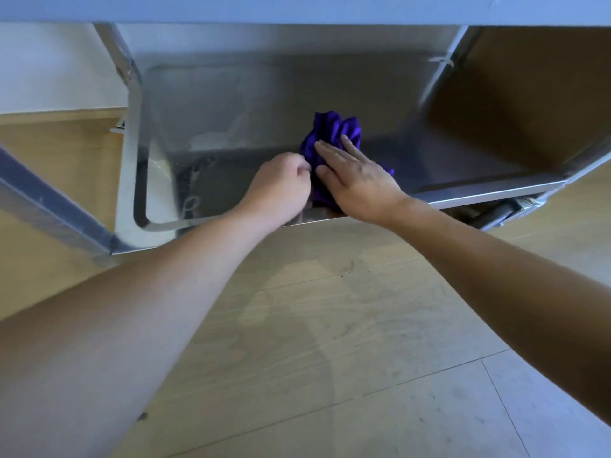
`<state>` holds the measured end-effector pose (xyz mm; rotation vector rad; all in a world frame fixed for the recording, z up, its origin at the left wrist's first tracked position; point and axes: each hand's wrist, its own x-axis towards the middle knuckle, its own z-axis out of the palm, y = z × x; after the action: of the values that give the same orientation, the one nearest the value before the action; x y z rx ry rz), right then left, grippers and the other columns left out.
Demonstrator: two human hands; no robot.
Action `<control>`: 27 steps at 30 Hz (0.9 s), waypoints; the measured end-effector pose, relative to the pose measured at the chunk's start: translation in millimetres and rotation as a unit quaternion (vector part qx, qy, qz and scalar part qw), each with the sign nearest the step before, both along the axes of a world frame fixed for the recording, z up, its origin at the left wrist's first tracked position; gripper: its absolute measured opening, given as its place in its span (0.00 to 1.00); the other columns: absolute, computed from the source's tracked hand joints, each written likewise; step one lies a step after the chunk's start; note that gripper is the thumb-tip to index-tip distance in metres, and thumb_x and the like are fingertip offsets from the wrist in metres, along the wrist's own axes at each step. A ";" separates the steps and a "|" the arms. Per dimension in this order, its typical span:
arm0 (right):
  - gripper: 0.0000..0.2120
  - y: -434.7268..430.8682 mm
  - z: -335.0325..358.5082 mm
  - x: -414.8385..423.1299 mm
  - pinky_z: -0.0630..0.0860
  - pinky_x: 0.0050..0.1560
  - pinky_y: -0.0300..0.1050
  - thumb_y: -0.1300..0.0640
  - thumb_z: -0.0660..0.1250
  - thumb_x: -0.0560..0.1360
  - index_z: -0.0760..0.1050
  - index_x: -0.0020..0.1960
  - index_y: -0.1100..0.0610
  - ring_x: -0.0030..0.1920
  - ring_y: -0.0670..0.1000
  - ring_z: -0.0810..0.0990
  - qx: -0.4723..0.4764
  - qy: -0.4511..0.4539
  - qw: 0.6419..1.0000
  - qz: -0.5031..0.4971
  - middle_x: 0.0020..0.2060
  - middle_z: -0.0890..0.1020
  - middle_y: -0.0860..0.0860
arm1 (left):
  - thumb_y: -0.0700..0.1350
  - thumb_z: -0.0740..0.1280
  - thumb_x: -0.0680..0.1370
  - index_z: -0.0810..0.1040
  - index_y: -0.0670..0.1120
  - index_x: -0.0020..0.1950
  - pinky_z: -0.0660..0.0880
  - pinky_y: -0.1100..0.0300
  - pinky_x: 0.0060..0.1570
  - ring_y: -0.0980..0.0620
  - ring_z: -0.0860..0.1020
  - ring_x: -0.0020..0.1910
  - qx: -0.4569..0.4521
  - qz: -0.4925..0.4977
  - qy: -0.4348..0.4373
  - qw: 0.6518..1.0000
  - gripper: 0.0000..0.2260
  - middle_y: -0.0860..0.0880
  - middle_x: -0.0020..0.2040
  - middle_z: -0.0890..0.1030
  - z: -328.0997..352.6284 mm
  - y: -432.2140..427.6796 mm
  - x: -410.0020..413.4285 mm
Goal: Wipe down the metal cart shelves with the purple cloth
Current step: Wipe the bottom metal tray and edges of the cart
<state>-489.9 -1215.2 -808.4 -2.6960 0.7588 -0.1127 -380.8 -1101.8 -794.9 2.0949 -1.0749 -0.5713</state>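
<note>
Right hand [358,181] first: seen from my head camera, it lies flat with straight fingers held together, pressing down on the purple cloth [334,133]. My left hand [281,188] sits just beside it with the fingers curled in, and thumb and forefinger pinch the cloth's left edge, though the fingertips themselves are tucked out of sight behind my knuckles. The cloth is bunched on the lower shelf [231,180] of the metal cart, near its front rim. Much of it is covered by my right palm, so only the crumpled far end and a strip between my hands show. The upper shelf [297,8] crosses the top edge of the view and is cut off. It shades the shelf below, where pale smears to the left of the cloth are too blurred for me to make out. Under the shelf's right corner a caster [496,214] is half hidden. Wooden floor [330,325] lies below my forearms.
</note>
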 end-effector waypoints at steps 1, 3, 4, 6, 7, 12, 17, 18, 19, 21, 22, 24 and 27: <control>0.24 4.8 3.3 3.5 0.46 0.74 0.40 0.48 0.51 0.84 0.57 0.78 0.52 0.79 0.49 0.47 0.031 -0.008 0.999 0.006 0.77 0.60 0.45 | 0.42 0.56 0.79 0.81 0.46 0.51 0.71 0.59 0.48 0.50 0.78 0.49 0.003 0.025 -0.004 1.000 0.13 0.49 0.50 0.82 4.6 3.2 4.3; 0.23 10.9 11.8 6.6 0.47 0.70 0.32 0.50 0.53 0.84 0.59 0.78 0.52 0.78 0.48 0.51 0.112 -0.048 0.993 0.012 0.76 0.62 0.46 | 0.44 0.57 0.78 0.80 0.49 0.50 0.70 0.61 0.40 0.51 0.79 0.43 -0.008 0.070 -0.026 0.997 0.11 0.51 0.44 0.81 9.3 10.3 10.5; 0.22 11.3 15.8 5.6 0.49 0.67 0.27 0.52 0.55 0.84 0.62 0.77 0.52 0.76 0.47 0.57 0.136 -0.079 0.988 0.007 0.75 0.65 0.48 | 0.44 0.58 0.78 0.78 0.49 0.50 0.70 0.62 0.36 0.52 0.79 0.40 -0.017 0.086 -0.028 0.996 0.09 0.52 0.43 0.80 9.8 12.6 12.4; 0.19 4.7 22.4 0.9 0.56 0.60 0.23 0.56 0.59 0.82 0.69 0.73 0.54 0.68 0.49 0.69 0.103 -0.145 0.984 -0.018 0.69 0.73 0.52 | 0.46 0.59 0.78 0.76 0.49 0.50 0.69 0.64 0.32 0.52 0.78 0.40 -0.025 0.097 -0.033 0.994 0.07 0.52 0.43 0.79 10.1 13.1 14.5; 0.17 -1.4 24.1 -1.5 0.60 0.58 0.25 0.58 0.60 0.81 0.72 0.69 0.56 0.64 0.51 0.73 0.064 -0.163 0.984 -0.039 0.64 0.77 0.54 | 0.47 0.60 0.78 0.76 0.49 0.52 0.70 0.62 0.35 0.51 0.78 0.42 -0.024 0.090 -0.039 0.995 0.07 0.51 0.45 0.79 9.8 11.5 14.7; 0.22 -19.7 19.3 -9.0 0.75 0.55 0.50 0.36 0.62 0.73 0.79 0.48 0.54 0.51 0.57 0.78 -0.020 0.003 0.990 -0.139 0.45 0.82 0.53 | 0.55 0.64 0.78 0.72 0.47 0.67 0.73 0.54 0.58 0.47 0.76 0.58 0.004 0.047 -0.015 0.999 0.20 0.47 0.59 0.78 4.7 -1.6 3.7; 0.16 -9.8 14.6 1.9 0.72 0.49 0.47 0.42 0.67 0.75 0.74 0.48 0.55 0.50 0.56 0.76 0.015 -0.015 0.993 -0.119 0.48 0.79 0.54 | 0.40 0.63 0.75 0.74 0.51 0.66 0.74 0.57 0.54 0.47 0.78 0.54 0.023 0.041 -0.015 0.999 0.19 0.48 0.59 0.79 1.5 -1.4 1.4; 0.15 -6.9 18.4 3.7 0.69 0.48 0.44 0.44 0.68 0.75 0.72 0.50 0.54 0.49 0.53 0.75 0.043 -0.035 0.992 -0.111 0.48 0.78 0.52 | 0.40 0.63 0.74 0.77 0.50 0.61 0.74 0.59 0.49 0.48 0.78 0.50 0.025 0.054 -0.020 0.998 0.17 0.48 0.55 0.80 4.2 0.7 3.5; 0.15 -5.4 21.6 5.1 0.66 0.46 0.41 0.44 0.70 0.74 0.71 0.51 0.54 0.48 0.50 0.74 0.076 -0.054 0.990 -0.108 0.48 0.77 0.50 | 0.39 0.64 0.73 0.80 0.50 0.56 0.72 0.60 0.46 0.49 0.78 0.47 0.024 0.071 -0.037 0.996 0.13 0.50 0.50 0.81 8.3 3.0 7.2; 0.18 -4.6 29.3 5.6 0.66 0.44 0.40 0.43 0.72 0.73 0.72 0.52 0.54 0.47 0.48 0.74 0.131 -0.065 0.983 -0.108 0.47 0.76 0.48 | 0.39 0.64 0.73 0.81 0.50 0.45 0.69 0.61 0.42 0.50 0.76 0.43 0.025 0.100 -0.084 0.991 0.08 0.51 0.42 0.79 19.1 9.9 18.1; 0.19 -4.7 32.8 5.4 0.68 0.42 0.40 0.41 0.72 0.72 0.73 0.51 0.55 0.44 0.48 0.75 0.163 -0.059 0.979 -0.106 0.46 0.77 0.48 | 0.39 0.64 0.73 0.82 0.49 0.43 0.70 0.60 0.42 0.49 0.76 0.43 0.029 0.101 -0.105 0.989 0.08 0.50 0.41 0.79 24.4 14.6 24.5; 0.20 -2.2 38.9 5.3 0.71 0.34 0.37 0.40 0.72 0.71 0.75 0.46 0.57 0.35 0.45 0.77 0.248 -0.057 0.963 -0.092 0.38 0.79 0.49 | 0.37 0.64 0.72 0.82 0.47 0.41 0.74 0.57 0.45 0.45 0.78 0.44 0.056 0.089 -0.145 0.984 0.09 0.47 0.43 0.82 35.8 28.0 38.6; 0.15 3.4 36.1 9.2 0.74 0.35 0.41 0.46 0.72 0.74 0.76 0.45 0.58 0.32 0.47 0.76 0.352 -0.101 0.925 -0.101 0.35 0.79 0.51 | 0.36 0.64 0.70 0.82 0.46 0.40 0.76 0.55 0.46 0.42 0.78 0.44 0.168 0.071 -0.200 0.963 0.08 0.45 0.44 0.83 50.3 48.9 59.8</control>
<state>-480.7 -1211.8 -772.3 -1.8923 0.8170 -0.1348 -321.0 -1052.9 -744.7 2.6422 -1.0871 -0.2775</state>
